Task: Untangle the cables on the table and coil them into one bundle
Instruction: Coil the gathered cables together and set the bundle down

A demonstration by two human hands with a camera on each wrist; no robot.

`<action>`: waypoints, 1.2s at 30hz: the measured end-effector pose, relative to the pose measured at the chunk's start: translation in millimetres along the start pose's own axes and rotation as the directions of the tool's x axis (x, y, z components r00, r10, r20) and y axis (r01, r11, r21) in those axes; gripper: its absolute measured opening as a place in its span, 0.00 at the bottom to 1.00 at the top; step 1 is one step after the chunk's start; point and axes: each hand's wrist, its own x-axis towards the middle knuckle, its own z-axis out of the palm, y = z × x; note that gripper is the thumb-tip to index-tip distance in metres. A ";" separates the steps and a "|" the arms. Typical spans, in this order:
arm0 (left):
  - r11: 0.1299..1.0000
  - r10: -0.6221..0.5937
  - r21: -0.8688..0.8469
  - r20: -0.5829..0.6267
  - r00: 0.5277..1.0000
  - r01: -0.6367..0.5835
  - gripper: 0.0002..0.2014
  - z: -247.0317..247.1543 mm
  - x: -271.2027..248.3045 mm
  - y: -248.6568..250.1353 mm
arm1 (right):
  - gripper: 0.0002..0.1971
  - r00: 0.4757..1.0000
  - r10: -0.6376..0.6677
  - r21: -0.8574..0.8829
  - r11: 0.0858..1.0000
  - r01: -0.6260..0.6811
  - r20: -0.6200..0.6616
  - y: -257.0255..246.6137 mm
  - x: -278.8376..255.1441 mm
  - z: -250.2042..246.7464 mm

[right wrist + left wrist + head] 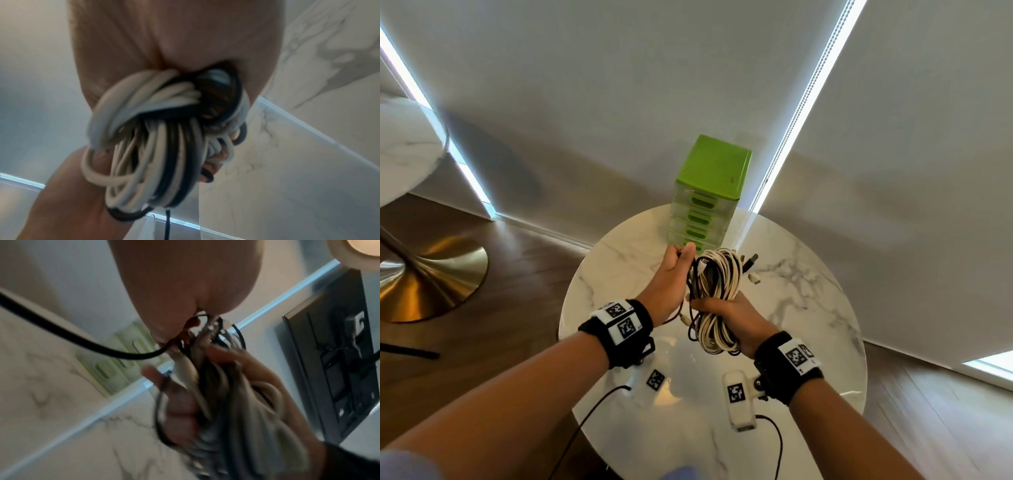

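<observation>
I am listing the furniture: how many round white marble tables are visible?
2. One round white marble table stands at the centre, bearing the green plastic drawer unit; the other is at the left edge, partly cut off. Others may be hidden.

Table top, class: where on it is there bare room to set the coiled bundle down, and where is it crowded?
Bare marble lies right of the cable bundle out to the rim, and more left of the left hand. The far edge is crowded by the green drawer unit; the near part lies under both forearms.

Glossy marble table (808, 274); smooth rubbery cables (719, 291); green plastic drawers (714, 171).
</observation>
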 end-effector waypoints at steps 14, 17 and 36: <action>0.824 -0.147 -0.557 -0.034 0.989 0.103 0.09 22.2 -3.9 19.2 | 0.05 0.998 0.057 0.175 0.982 -0.064 0.041 2.0 1.0 -4.1; 0.947 -0.093 -0.309 -0.017 0.996 0.083 0.08 12.3 1.4 13.6 | 0.00 0.997 0.069 0.208 0.976 -0.062 -0.025 4.0 2.7 -7.0; 0.743 -0.184 0.650 0.431 0.883 -0.163 0.31 -39.9 -26.4 -48.0 | 0.11 0.993 0.119 0.509 0.853 -0.114 0.024 -21.4 6.2 -17.1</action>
